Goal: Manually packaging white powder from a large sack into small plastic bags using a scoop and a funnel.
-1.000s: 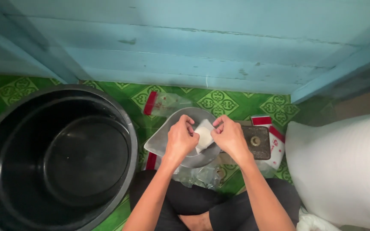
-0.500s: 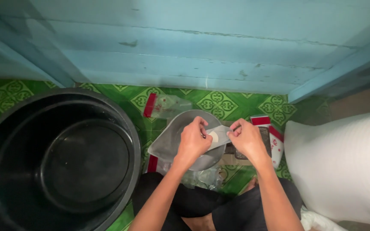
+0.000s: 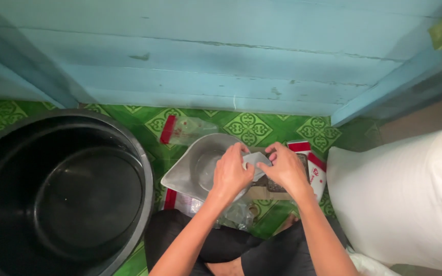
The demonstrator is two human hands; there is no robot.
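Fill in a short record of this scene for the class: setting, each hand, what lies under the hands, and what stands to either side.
Setting: green patterned floor by a blue plank wall
Left hand: pinches the left edge of a small clear bag
Right hand: pinches the bag's right edge
Under hands: grey metal pan
Left side: big black tub
Right side: white sack
Behind pan: red-topped clear bag
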